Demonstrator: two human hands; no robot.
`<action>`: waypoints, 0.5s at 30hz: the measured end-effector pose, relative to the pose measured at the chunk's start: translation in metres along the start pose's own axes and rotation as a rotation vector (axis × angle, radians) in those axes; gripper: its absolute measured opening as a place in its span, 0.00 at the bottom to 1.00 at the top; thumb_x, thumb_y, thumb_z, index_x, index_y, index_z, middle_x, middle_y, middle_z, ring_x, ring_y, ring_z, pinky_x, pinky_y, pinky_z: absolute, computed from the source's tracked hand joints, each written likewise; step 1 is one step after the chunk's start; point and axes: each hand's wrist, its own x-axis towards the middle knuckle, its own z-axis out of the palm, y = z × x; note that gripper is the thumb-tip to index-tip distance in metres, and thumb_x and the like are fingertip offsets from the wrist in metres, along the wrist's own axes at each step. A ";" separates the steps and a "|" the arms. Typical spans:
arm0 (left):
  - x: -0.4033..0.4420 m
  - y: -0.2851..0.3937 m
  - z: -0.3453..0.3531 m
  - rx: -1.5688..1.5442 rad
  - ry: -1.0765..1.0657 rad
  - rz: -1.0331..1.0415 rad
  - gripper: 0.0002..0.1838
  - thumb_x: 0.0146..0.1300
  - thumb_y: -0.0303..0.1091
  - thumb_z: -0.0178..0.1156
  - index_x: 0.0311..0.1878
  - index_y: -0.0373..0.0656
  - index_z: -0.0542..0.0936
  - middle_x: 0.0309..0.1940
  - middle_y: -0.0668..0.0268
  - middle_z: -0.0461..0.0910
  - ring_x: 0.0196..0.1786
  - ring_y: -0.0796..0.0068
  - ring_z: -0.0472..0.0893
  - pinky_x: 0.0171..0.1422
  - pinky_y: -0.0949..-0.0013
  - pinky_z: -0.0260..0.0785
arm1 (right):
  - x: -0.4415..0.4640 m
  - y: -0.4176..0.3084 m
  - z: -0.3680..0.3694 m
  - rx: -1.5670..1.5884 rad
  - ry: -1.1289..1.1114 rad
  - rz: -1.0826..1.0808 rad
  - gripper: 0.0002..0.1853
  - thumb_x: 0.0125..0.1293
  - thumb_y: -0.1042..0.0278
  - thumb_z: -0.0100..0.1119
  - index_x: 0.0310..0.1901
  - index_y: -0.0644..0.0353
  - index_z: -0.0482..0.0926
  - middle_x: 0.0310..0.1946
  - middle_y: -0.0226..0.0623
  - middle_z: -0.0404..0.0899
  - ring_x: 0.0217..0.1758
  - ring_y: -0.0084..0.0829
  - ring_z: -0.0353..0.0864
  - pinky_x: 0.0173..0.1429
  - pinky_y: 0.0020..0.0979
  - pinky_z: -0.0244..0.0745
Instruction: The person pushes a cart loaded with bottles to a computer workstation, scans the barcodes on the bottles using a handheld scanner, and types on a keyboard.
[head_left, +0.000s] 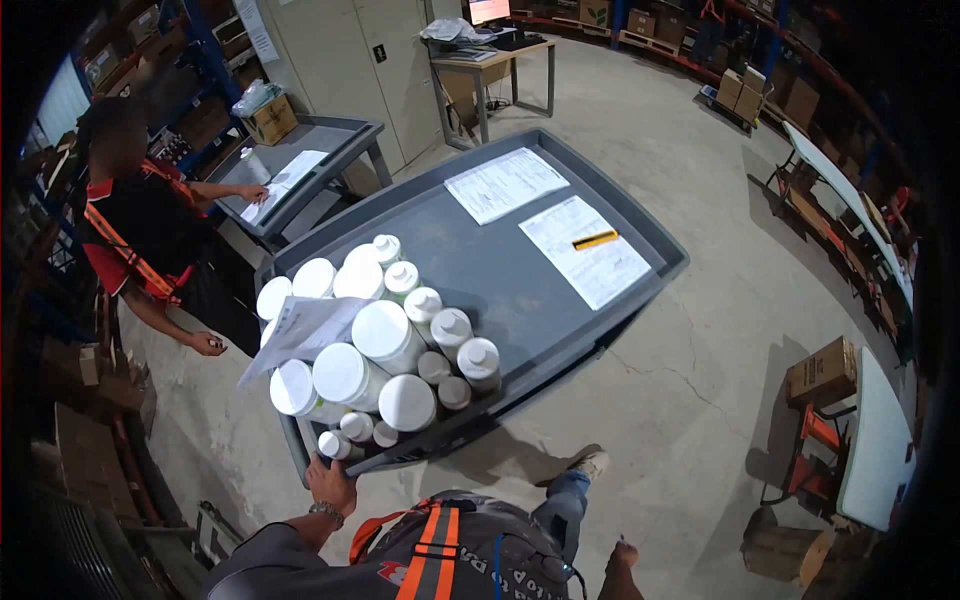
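My left hand (332, 487) grips the near left corner of a grey cart (569, 345), beside a small white-capped bottle (334, 445). Low at the right, my right hand (625, 553) hangs away from the cart, its fingers curled; whatever it may hold is too small to tell. White tubs (386, 332) and bottles (479, 362) crowd the cart's left end, with a loose paper sheet (305, 330) lying over some of them. Farther along the cart lie a printed sheet (506, 186) and a second one (570, 262) with a yellow-and-black tool (596, 240) on it.
At the left, a co-worker (140, 215) in an orange-striped vest touches papers (283, 186) on another grey cart (345, 135). A desk (490, 62) stands behind. White folding tables (880, 440), a carton (822, 372) and shelving are at the right.
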 end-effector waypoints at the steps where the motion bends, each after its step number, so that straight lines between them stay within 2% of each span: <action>1: 0.006 0.017 -0.004 -0.040 -0.048 -0.064 0.21 0.50 0.41 0.70 0.47 0.44 0.81 0.61 0.40 0.64 0.62 0.42 0.67 0.66 0.49 0.57 | 0.060 0.041 -0.005 0.025 -0.077 0.115 0.11 0.67 0.65 0.54 0.47 0.59 0.79 0.30 0.36 0.81 0.30 0.30 0.81 0.33 0.36 0.75; 2: 0.008 0.039 -0.005 -0.087 -0.095 -0.127 0.20 0.50 0.41 0.71 0.46 0.44 0.81 0.60 0.40 0.66 0.61 0.42 0.69 0.65 0.48 0.59 | 0.070 0.035 -0.012 0.087 -0.074 0.216 0.12 0.69 0.60 0.49 0.45 0.55 0.78 0.27 0.35 0.79 0.27 0.31 0.79 0.30 0.35 0.73; 4: 0.011 0.071 0.006 -0.017 0.052 -0.057 0.20 0.51 0.38 0.70 0.45 0.40 0.79 0.54 0.44 0.69 0.58 0.42 0.70 0.64 0.47 0.60 | 0.089 0.024 -0.026 0.211 -0.049 0.419 0.16 0.72 0.50 0.38 0.42 0.47 0.75 0.21 0.33 0.74 0.21 0.31 0.75 0.26 0.35 0.70; 5: 0.011 0.081 -0.004 0.003 0.022 -0.089 0.21 0.52 0.40 0.70 0.47 0.40 0.78 0.54 0.45 0.69 0.59 0.42 0.69 0.64 0.47 0.59 | 0.074 -0.003 -0.040 0.227 -0.053 0.434 0.16 0.72 0.50 0.39 0.40 0.48 0.75 0.21 0.32 0.73 0.20 0.31 0.74 0.25 0.35 0.70; 7: 0.023 0.109 0.003 0.013 0.029 -0.123 0.23 0.52 0.41 0.70 0.48 0.40 0.77 0.54 0.45 0.69 0.60 0.43 0.69 0.65 0.47 0.59 | 0.064 -0.069 -0.056 0.252 -0.087 0.304 0.14 0.71 0.51 0.42 0.38 0.49 0.74 0.21 0.31 0.72 0.20 0.30 0.73 0.24 0.34 0.70; 8: 0.028 0.127 0.008 0.101 0.036 -0.203 0.24 0.52 0.44 0.70 0.49 0.42 0.77 0.53 0.47 0.70 0.60 0.44 0.68 0.64 0.47 0.59 | 0.069 -0.100 -0.064 0.267 -0.106 0.218 0.14 0.70 0.51 0.43 0.37 0.50 0.73 0.20 0.31 0.71 0.19 0.30 0.72 0.23 0.34 0.69; 9: 0.032 0.143 0.011 0.194 0.030 -0.289 0.26 0.52 0.47 0.70 0.50 0.44 0.76 0.53 0.48 0.70 0.60 0.45 0.68 0.64 0.48 0.59 | 0.077 -0.131 -0.076 0.275 -0.119 0.112 0.13 0.70 0.52 0.44 0.36 0.51 0.73 0.20 0.30 0.70 0.19 0.30 0.72 0.23 0.34 0.69; 11: 0.057 0.163 0.010 0.168 -0.029 -0.319 0.26 0.52 0.50 0.70 0.50 0.46 0.76 0.52 0.50 0.71 0.59 0.47 0.69 0.63 0.48 0.60 | 0.106 -0.190 -0.095 0.365 -0.194 -0.160 0.13 0.69 0.52 0.47 0.34 0.52 0.72 0.20 0.29 0.69 0.18 0.30 0.71 0.21 0.34 0.69; 12: 0.063 0.167 0.008 0.142 -0.094 -0.348 0.26 0.52 0.52 0.69 0.50 0.48 0.76 0.51 0.52 0.72 0.58 0.48 0.70 0.62 0.48 0.61 | 0.156 -0.199 -0.113 0.894 -0.699 -0.148 0.10 0.71 0.60 0.50 0.33 0.53 0.70 0.23 0.30 0.72 0.20 0.28 0.72 0.21 0.29 0.68; 13: 0.074 0.167 0.021 0.200 -0.061 -0.317 0.26 0.53 0.55 0.68 0.49 0.51 0.76 0.48 0.53 0.73 0.56 0.48 0.71 0.60 0.49 0.62 | 0.129 -0.252 -0.118 0.573 -0.359 -0.355 0.09 0.70 0.65 0.53 0.31 0.54 0.70 0.24 0.31 0.74 0.22 0.27 0.73 0.22 0.25 0.67; 14: 0.080 0.176 0.015 0.172 -0.086 -0.315 0.26 0.54 0.56 0.67 0.49 0.50 0.77 0.47 0.53 0.73 0.56 0.49 0.71 0.59 0.49 0.63 | 0.118 -0.299 -0.121 0.642 -0.273 -0.315 0.09 0.71 0.63 0.52 0.32 0.54 0.71 0.25 0.30 0.74 0.22 0.25 0.73 0.22 0.25 0.66; 15: 0.082 0.196 0.007 0.199 -0.062 -0.307 0.26 0.55 0.56 0.66 0.49 0.50 0.76 0.48 0.53 0.73 0.56 0.51 0.71 0.60 0.49 0.62 | 0.111 -0.341 -0.138 0.543 -0.319 -0.350 0.10 0.71 0.61 0.53 0.32 0.53 0.71 0.26 0.30 0.75 0.24 0.22 0.73 0.22 0.23 0.64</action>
